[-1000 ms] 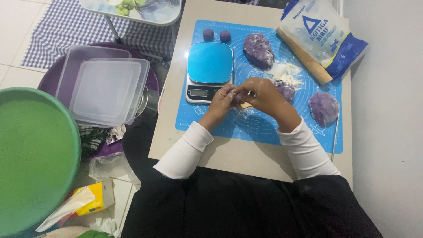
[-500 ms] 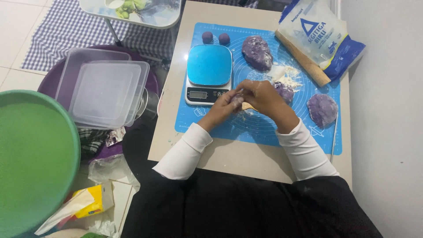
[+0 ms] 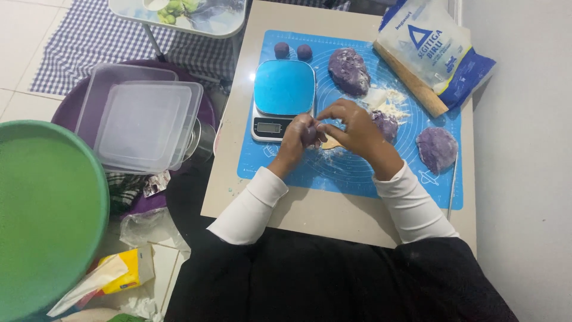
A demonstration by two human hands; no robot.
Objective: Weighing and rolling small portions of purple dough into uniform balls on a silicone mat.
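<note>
Barely anything has shifted: my left hand [image 3: 296,138] and right hand [image 3: 353,126] still pinch a small purple dough piece [image 3: 309,135] beside the scale [image 3: 283,98]; seemingly soft, light, best cupped gently.

Bright, even light from above — shadows stay soft and faint. Focus is sharp; edges bend slightly.

Your left hand [image 3: 296,138] cupped with fingers curled, your right hand [image 3: 351,126] arched beside it, fingertips meeting, both white-sleeved forearms angled inward
</note>
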